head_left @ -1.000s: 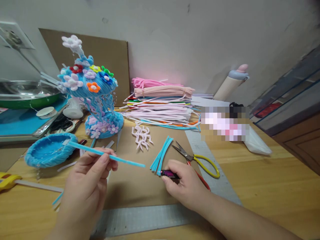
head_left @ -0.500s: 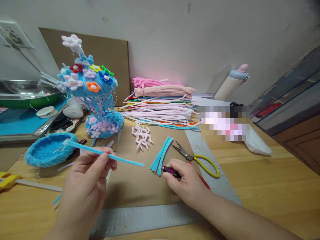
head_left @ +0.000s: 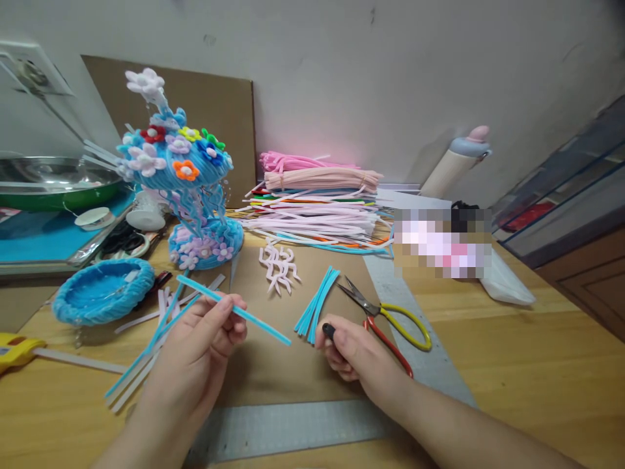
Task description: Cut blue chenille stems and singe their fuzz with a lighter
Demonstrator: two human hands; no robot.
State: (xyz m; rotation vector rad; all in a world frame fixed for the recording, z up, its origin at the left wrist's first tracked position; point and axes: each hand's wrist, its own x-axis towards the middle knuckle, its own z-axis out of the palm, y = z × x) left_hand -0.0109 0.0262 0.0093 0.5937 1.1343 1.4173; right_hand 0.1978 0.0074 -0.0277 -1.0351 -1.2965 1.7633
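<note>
My left hand (head_left: 208,332) pinches a light blue pipe cleaner (head_left: 261,324) between thumb and fingers, tilted down to the right above the brown board (head_left: 266,378). Closed around a small dark stick-like thing (head_left: 329,331) is my right hand (head_left: 359,355); only its black rounded end shows, so its kind is unclear. Beside that hand lies a bundle of cut light blue pipe cleaners (head_left: 318,303). Scissors (head_left: 374,307) with one yellow and one red handle rest just right of them, blades spread. Several bent pale pink pieces (head_left: 278,267) lie behind on the board.
A flower-covered blue decoration (head_left: 180,169) stands at the back left, with a blue fuzzy bowl (head_left: 100,293) before it. Piled pipe cleaners (head_left: 312,208) line the wall. A yellow tape measure (head_left: 19,352) lies at left; a bottle (head_left: 456,163) leans at the back right.
The left hand has moved right and slightly down, and its pipe cleaner tilts more steeply. The right hand has turned the dark thing, so its black end now faces me rather than its purple side.
</note>
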